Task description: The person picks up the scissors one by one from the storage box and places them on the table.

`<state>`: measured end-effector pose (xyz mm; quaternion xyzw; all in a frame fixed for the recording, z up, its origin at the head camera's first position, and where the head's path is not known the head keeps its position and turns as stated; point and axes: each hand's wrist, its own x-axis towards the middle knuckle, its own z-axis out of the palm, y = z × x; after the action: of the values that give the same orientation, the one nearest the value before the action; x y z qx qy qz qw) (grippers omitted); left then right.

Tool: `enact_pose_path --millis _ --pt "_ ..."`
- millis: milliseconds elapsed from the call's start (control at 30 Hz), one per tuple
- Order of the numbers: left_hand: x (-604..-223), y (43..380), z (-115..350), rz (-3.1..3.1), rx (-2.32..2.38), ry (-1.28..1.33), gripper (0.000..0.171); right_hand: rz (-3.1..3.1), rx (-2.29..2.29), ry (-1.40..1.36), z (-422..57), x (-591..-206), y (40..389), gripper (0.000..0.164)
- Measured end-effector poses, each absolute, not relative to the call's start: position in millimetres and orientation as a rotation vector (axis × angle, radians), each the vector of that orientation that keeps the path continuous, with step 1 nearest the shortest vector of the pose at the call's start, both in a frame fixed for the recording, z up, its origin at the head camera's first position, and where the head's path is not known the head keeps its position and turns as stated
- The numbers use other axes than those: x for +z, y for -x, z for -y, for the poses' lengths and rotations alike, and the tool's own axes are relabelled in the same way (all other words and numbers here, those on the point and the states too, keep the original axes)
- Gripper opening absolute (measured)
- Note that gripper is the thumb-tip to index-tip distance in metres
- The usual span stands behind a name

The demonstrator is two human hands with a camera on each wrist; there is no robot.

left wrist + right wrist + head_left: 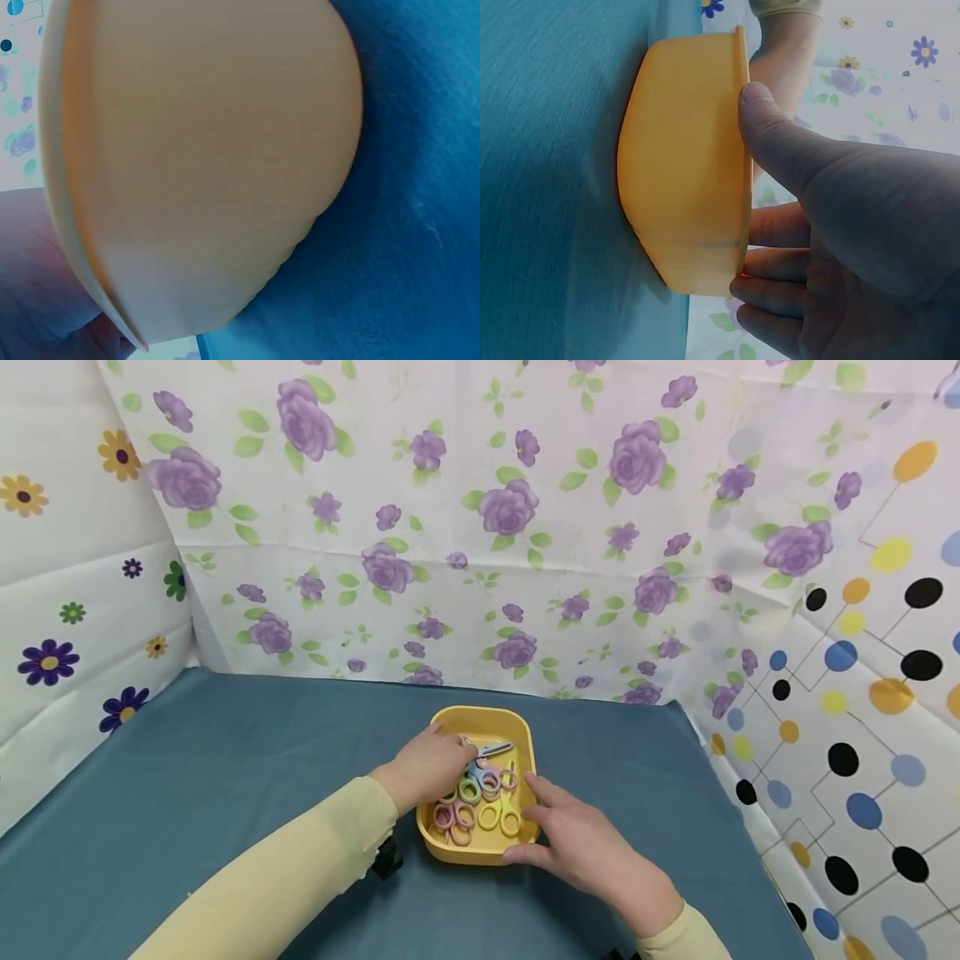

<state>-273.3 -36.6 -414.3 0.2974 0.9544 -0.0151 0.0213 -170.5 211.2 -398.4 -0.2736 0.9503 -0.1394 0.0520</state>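
Note:
A yellow plastic bin stands on the blue cloth with several small pairs of scissors inside. Yellow-handled scissors lie at its right, pink-handled scissors at the near left, and blue-handled and green-handled ones in the middle. My left hand reaches over the left rim, fingers down among the scissors by a pair with metal blades. Its fingertips are hidden, so whether it grips a pair is unclear. At the right rim, my right hand touches the bin with spread thumb and fingers. The left wrist view shows mainly the bin's wall.
Blue cloth covers the table around the bin. Behind it hangs a white sheet with purple flowers. A dotted sheet stands at the right, and a daisy-patterned one at the left.

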Motion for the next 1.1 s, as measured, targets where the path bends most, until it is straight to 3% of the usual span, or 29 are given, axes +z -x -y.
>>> enact_pose_path --millis 1100 --pt "-415.0 268.7 40.3 -2.956 0.082 -0.968 0.034 -2.880 -0.441 0.832 -211.8 -397.3 170.8 0.071"
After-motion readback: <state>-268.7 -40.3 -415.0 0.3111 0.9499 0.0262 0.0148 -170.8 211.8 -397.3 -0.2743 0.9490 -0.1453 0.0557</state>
